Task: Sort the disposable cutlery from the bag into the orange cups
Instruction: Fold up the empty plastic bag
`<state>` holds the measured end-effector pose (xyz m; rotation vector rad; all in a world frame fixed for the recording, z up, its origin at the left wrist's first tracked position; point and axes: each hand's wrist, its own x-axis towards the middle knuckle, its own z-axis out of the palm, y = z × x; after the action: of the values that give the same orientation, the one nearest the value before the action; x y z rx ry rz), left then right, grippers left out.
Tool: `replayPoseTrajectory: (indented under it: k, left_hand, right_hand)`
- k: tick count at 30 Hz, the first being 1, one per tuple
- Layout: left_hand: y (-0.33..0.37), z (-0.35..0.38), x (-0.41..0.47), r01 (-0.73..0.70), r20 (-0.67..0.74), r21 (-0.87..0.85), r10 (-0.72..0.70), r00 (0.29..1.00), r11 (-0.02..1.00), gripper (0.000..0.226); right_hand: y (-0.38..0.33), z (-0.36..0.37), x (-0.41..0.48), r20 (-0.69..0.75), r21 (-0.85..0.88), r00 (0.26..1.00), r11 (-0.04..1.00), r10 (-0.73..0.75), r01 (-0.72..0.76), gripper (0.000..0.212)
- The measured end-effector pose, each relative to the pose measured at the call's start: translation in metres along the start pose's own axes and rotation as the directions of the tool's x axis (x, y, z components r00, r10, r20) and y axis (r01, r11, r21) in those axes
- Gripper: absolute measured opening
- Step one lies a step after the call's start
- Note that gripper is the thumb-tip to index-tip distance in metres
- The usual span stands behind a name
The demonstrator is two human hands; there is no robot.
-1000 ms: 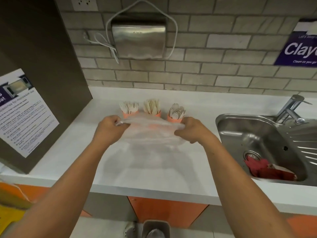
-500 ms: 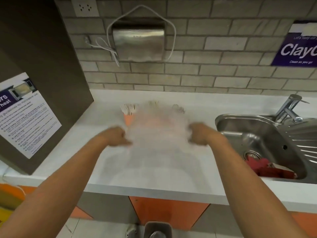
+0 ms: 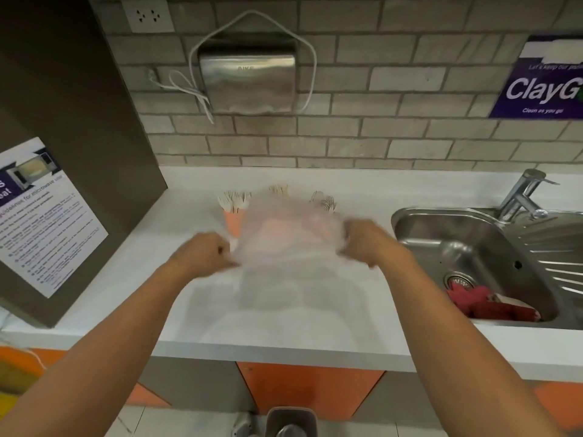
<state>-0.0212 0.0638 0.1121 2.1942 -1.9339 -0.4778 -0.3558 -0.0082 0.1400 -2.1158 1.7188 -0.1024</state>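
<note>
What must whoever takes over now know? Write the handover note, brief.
Left hand and right hand: each grips one side of the clear bag, held stretched above the counter.
Orange cups stand at the back, behind the bag, with cutlery upright in them.
Done: cutlery appears sorted; bag blurred, looks empty.
To do: confirm the bag is empty, put it aside.

My left hand (image 3: 205, 253) and right hand (image 3: 367, 244) are bare. So are the wrists and forearms behind them, uncovered all the way back to the edge of view. Both hands are blurred, so I cannot make out finger details.
</note>
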Motion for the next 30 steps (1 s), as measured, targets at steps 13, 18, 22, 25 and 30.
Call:
replayPoseTrajectory:
  k: [13, 18, 22, 25, 30]
  left_hand:
    - [0.012, -0.04, -0.012, -0.092, -0.084, -0.971, 0.049, 0.995, 0.221, 0.059]
    - [0.024, -0.02, -0.017, -0.07, -0.053, -0.992, 0.16, 0.986, 0.107, 0.068]
    - [0.035, -0.006, -0.018, -0.089, -0.066, -0.961, 0.095, 0.993, 0.261, 0.088]
    - [0.043, 0.009, -0.017, 0.062, 0.088, -0.969, 0.1, 0.991, 0.239, 0.091]
    - [0.048, 0.023, -0.01, 0.114, 0.089, -0.958, -0.105, 0.99, 0.264, 0.09]
  right_hand:
    - [-0.021, -0.025, -0.007, 0.081, 0.866, 0.995, 0.491, 0.055, -0.098, 0.018]
    - [-0.033, -0.022, -0.002, 0.114, 0.977, 0.99, 0.173, 0.078, -0.126, 0.021]
    - [-0.031, -0.015, 0.005, 0.154, 0.987, 0.987, -0.06, 0.048, -0.151, 0.029]
    - [-0.028, -0.006, 0.008, 0.169, 0.985, 0.985, -0.05, 0.022, -0.167, 0.02]
    - [-0.022, 0.004, 0.007, 0.198, 0.98, 0.978, -0.02, -0.057, -0.2, 0.043]
